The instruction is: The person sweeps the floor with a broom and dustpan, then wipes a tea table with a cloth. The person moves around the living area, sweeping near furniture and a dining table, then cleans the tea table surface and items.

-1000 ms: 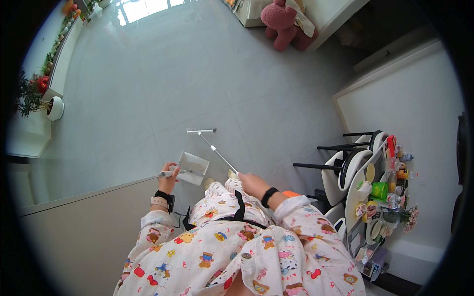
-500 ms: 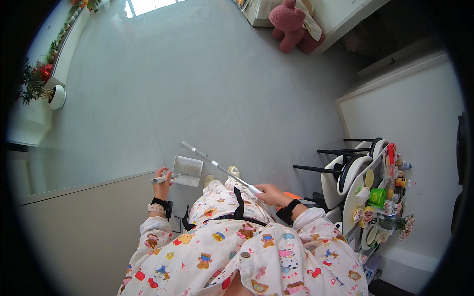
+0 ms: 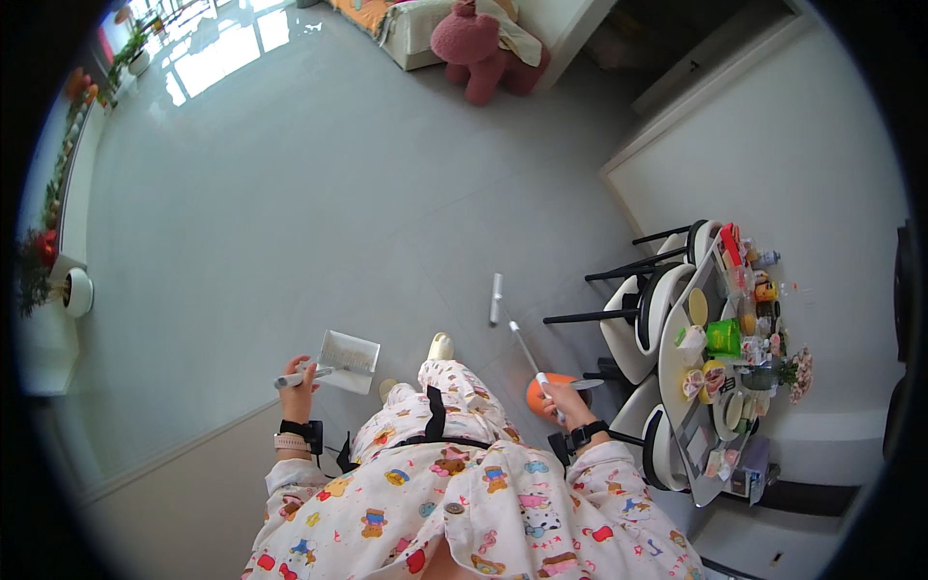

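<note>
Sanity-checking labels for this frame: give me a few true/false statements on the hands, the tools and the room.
1. The left hand holds a dustpan by its handle. True.
2. The right hand is empty. False: it grips the thin pole of a floor sweeper.
3. The sweeper's head rests on the floor. True.
4. The table is on the person's left. False: it stands on the right, crowded with items.
5. A pink plush toy sits at the far end of the room. True.

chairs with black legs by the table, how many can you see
3. One white chair with black legs at the table's far end, one at its middle, one nearest the person; others may be hidden behind the cluttered table.
</note>
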`<state>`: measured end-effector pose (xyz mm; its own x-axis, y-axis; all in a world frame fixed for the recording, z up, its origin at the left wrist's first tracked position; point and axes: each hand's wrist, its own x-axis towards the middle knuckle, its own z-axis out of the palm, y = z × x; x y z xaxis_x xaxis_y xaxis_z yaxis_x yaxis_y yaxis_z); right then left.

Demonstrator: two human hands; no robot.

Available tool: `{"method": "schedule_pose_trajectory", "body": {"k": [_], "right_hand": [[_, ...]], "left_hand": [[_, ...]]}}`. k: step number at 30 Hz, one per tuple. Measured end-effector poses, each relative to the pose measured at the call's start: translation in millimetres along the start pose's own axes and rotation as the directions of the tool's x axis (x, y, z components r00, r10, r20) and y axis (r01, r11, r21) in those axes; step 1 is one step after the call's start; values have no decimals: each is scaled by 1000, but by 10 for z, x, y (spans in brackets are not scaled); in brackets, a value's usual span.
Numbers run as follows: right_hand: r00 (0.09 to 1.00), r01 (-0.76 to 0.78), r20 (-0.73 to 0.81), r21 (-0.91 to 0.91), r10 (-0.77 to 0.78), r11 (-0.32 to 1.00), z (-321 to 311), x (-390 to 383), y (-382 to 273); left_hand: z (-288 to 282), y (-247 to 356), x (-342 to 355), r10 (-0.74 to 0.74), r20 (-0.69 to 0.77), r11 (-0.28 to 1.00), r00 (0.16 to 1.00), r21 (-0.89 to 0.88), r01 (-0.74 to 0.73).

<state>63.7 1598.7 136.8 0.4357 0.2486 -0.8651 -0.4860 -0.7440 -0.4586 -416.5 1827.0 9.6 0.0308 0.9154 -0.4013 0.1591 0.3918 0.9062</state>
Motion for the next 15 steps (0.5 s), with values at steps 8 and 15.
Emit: {"method": "schedule_pose_trajectory", "body": {"k": [8,15], "right_hand": [[962,137,-240,-5,-134,991,-650,1225,-479],[906,170,-188,-657,-378,734,-392,2732,-1420]], "left_hand": [[564,528,523,27,130,999,991,32,-31],[1436,1112,1194,44,256,985,966,152,-86]]}}
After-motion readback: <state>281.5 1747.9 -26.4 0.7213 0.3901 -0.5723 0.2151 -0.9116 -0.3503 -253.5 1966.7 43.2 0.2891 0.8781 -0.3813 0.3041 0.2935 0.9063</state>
